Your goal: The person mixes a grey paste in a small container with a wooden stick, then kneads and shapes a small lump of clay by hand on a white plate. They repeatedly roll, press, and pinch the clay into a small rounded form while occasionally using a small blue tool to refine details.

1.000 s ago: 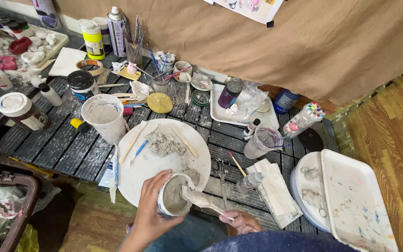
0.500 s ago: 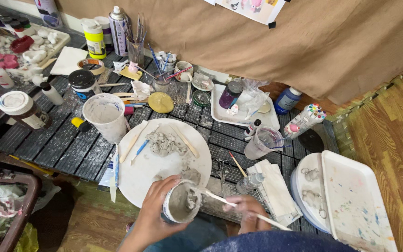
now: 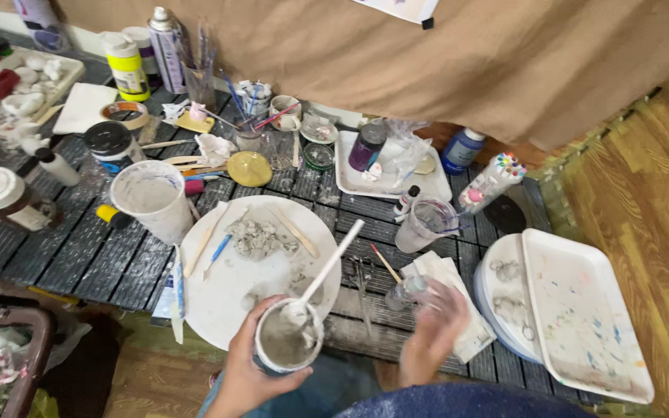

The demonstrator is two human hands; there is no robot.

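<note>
My left hand (image 3: 243, 381) grips a small round cup (image 3: 286, 346) of grey paste at the near edge of a white plate (image 3: 226, 298). A white stick (image 3: 334, 257) leans in the cup, pointing up and to the right, with nothing holding it. My right hand (image 3: 432, 333) is blurred, its fingers apart over a folded white cloth (image 3: 447, 272). Its fingertips are next to a small clear bottle (image 3: 406, 289); I cannot tell if they touch it. Lumps of grey clay (image 3: 257, 237) lie on the plate.
The dark slatted table (image 3: 79, 255) is crowded. A tall white cup (image 3: 154, 198) stands left of the plate, and scissors (image 3: 361, 275) and a clear cup (image 3: 426, 224) lie to its right. A white tray (image 3: 586, 317) sits far right; bottles and brushes line the back.
My right hand has let go of the white stick, which now leans in the cup. That hand has moved right, toward the small clear bottle.
</note>
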